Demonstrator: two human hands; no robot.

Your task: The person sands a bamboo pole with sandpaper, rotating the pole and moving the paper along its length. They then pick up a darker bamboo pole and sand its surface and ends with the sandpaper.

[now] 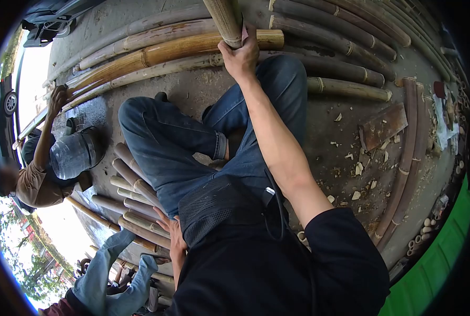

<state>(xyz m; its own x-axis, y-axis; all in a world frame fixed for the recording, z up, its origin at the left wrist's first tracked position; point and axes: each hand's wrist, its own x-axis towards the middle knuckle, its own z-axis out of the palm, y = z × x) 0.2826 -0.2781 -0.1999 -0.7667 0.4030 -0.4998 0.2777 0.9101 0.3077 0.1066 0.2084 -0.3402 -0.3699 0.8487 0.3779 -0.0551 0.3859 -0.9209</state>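
Note:
My right hand reaches forward past my knees and is wrapped around a thick bamboo pole that runs up out of the top of the view. A small pink bit shows beside the fingers. Just behind this grip lies a long yellow-brown bamboo pole, crossing in front of my feet. Down by my left hip, my left hand has its fingers spread, close to several bamboo poles on the ground. Part of that hand is hidden by my black mesh bag.
On the left, a person touches the far end of the yellow-brown pole, beside a clear plastic container. Another person's jeans show lower left. More bamboo lies front right; a rusty plate and chips lie right.

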